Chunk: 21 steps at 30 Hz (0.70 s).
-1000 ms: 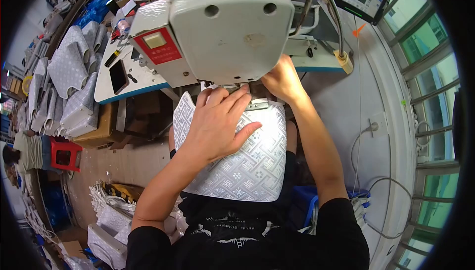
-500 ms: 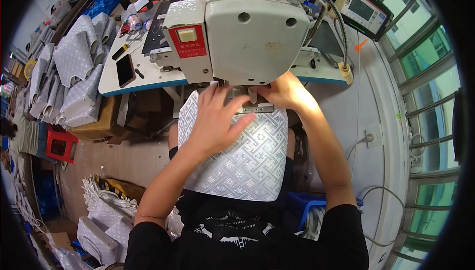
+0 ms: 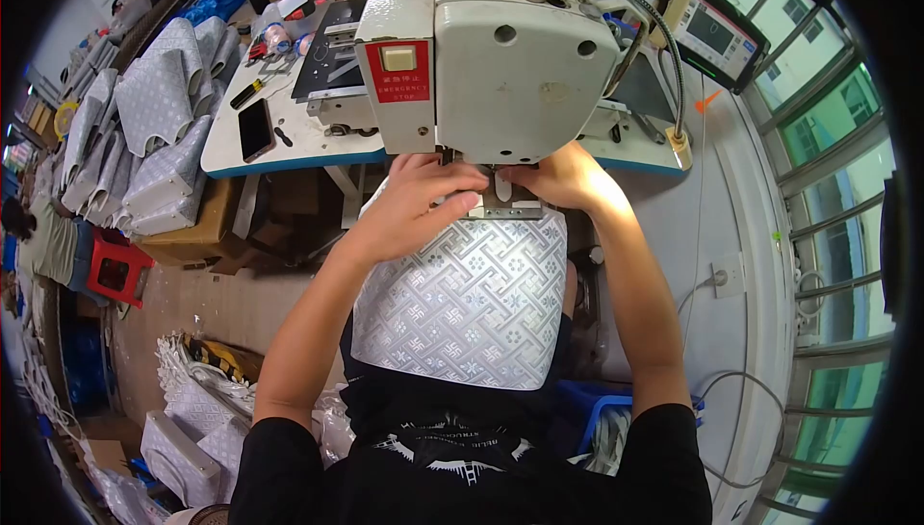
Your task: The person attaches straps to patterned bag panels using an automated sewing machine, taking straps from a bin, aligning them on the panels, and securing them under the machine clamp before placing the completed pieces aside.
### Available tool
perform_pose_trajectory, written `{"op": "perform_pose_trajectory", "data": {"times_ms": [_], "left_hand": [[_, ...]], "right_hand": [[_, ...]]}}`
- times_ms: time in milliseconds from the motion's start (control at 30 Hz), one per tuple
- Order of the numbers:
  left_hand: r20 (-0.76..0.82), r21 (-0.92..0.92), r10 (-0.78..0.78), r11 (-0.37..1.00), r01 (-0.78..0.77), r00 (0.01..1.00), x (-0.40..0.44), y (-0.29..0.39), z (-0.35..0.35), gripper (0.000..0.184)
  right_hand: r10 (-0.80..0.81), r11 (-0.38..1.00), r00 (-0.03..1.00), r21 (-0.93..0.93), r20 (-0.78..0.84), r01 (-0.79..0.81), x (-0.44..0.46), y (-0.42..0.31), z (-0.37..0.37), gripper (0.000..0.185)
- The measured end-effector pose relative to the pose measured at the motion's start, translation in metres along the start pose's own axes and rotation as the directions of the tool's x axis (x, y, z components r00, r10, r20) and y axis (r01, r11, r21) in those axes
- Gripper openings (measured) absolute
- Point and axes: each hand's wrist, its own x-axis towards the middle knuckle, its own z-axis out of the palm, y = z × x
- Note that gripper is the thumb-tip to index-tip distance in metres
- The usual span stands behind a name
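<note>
A silver-white patterned sheet (image 3: 472, 304) hangs from the sewing machine (image 3: 515, 82) down over the lap. My left hand (image 3: 416, 205) lies over the sheet's upper left part, its fingers apart and pointing right toward the needle area. On the other side, my right hand (image 3: 558, 179) is under the machine head, its fingertips beside a small pale oval piece (image 3: 502, 188); what they grip, if anything, is hidden. A metal clamp bar (image 3: 510, 210) lies across the sheet's top edge between the hands.
A phone (image 3: 256, 130) and a yellow-black cutter (image 3: 247, 94) lie on the table (image 3: 289, 152). Stacked patterned pieces (image 3: 159, 102) stand at the left. A control screen (image 3: 717, 34) is at the upper right. Another person (image 3: 48, 241) is at the far left, by a red stool (image 3: 117, 267).
My left hand has turned, its fingers now pointing right instead of up. The sheet's upper left corner has shifted lower. The machine appears further right as the view shifted.
</note>
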Motion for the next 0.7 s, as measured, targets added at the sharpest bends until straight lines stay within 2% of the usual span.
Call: {"op": "perform_pose_trajectory", "data": {"times_ms": [67, 167, 200, 300, 367, 433, 500, 533, 600, 633, 700], "left_hand": [[0.039, -0.001, 0.002, 1.0, -0.002, 0.999, -0.004, 0.009, -0.001, 0.038], [-0.083, 0.282, 0.076, 0.958, -0.05, 0.994, -0.012, 0.035, 0.011, 0.044], [-0.085, 0.283, 0.075, 0.958, -0.048, 0.994, -0.013, 0.04, 0.016, 0.044], [-0.156, 0.327, 0.111, 0.943, -0.055, 0.982, -0.009, 0.045, 0.038, 0.048], [-0.173, 0.357, 0.131, 0.932, -0.062, 0.976, -0.012, 0.045, 0.045, 0.048], [-0.211, 0.422, 0.16, 0.905, -0.058, 0.964, -0.007, 0.041, 0.039, 0.048], [-0.175, 0.296, 0.119, 0.953, -0.063, 0.977, -0.007, 0.051, 0.036, 0.045], [-0.192, 0.322, 0.127, 0.945, -0.06, 0.973, -0.007, 0.053, 0.032, 0.045], [-0.068, 0.31, 0.098, 0.948, -0.073, 0.993, -0.003, 0.053, 0.028, 0.045], [-0.006, 0.303, 0.082, 0.95, -0.076, 0.997, -0.002, 0.051, 0.025, 0.045], [-0.076, 0.34, 0.123, 0.936, -0.091, 0.989, -0.006, 0.049, 0.028, 0.045]], "right_hand": [[0.008, 1.0, 1.0, 0.005, 0.029, -0.008, 0.0, 0.003, 0.002, 0.032], [0.033, 0.997, 0.998, 0.067, 0.062, -0.037, 0.004, 0.002, 0.002, 0.033], [0.031, 0.997, 0.998, 0.067, 0.063, -0.035, 0.004, 0.001, 0.002, 0.033], [0.017, 0.994, 0.996, -0.106, 0.089, -0.007, 0.003, -0.005, -0.004, 0.033], [0.02, 1.0, 0.997, -0.01, 0.072, -0.02, 0.002, 0.016, 0.009, 0.031], [-0.12, 0.988, 0.993, 0.098, -0.01, 0.12, 0.003, 0.001, 0.006, 0.03], [-0.074, 0.992, 0.997, 0.098, 0.01, 0.073, 0.001, -0.001, 0.005, 0.032], [-0.105, 0.99, 0.994, 0.091, 0.003, 0.105, 0.003, -0.003, 0.001, 0.032], [-0.054, 0.998, 0.989, -0.031, 0.138, 0.058, 0.004, -0.005, -0.006, 0.036], [-0.075, 0.996, 0.99, -0.045, 0.123, 0.081, 0.001, -0.008, -0.004, 0.036], [-0.155, 0.987, 0.986, -0.048, -0.064, 0.152, -0.009, -0.006, 0.0, 0.033]]}}
